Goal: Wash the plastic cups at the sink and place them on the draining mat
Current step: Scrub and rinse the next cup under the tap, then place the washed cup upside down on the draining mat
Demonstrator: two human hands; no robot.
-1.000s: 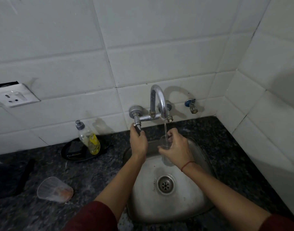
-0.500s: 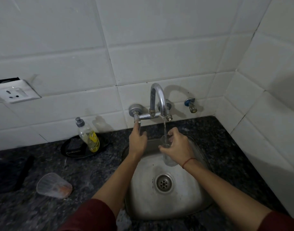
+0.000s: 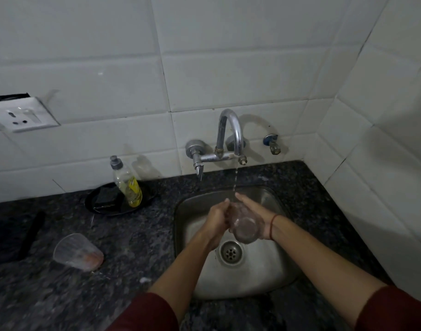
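Observation:
Over the steel sink (image 3: 271,280) I hold a clear plastic cup (image 3: 244,225) between both hands, tilted with its base towards me. My left hand (image 3: 216,218) presses on its left side and my right hand (image 3: 257,211) cups its right side. A thin stream of water falls from the tap (image 3: 231,134) onto the fingertips above the cup. A second clear plastic cup (image 3: 76,252) lies on its side on the dark counter at the left, with orange residue inside. A dark mat (image 3: 11,237) lies at the far left edge.
A dish soap bottle (image 3: 127,185) stands on a black dish (image 3: 109,204) holding a dark sponge, left of the sink. The tap lever (image 3: 199,170) hangs down at the wall. A wall socket (image 3: 20,114) is at upper left. Tiled walls close off the back and right.
My left hand has left the tap lever and come down onto the cup. The cup has dropped lower in the sink and tilted over. The stream has thinned.

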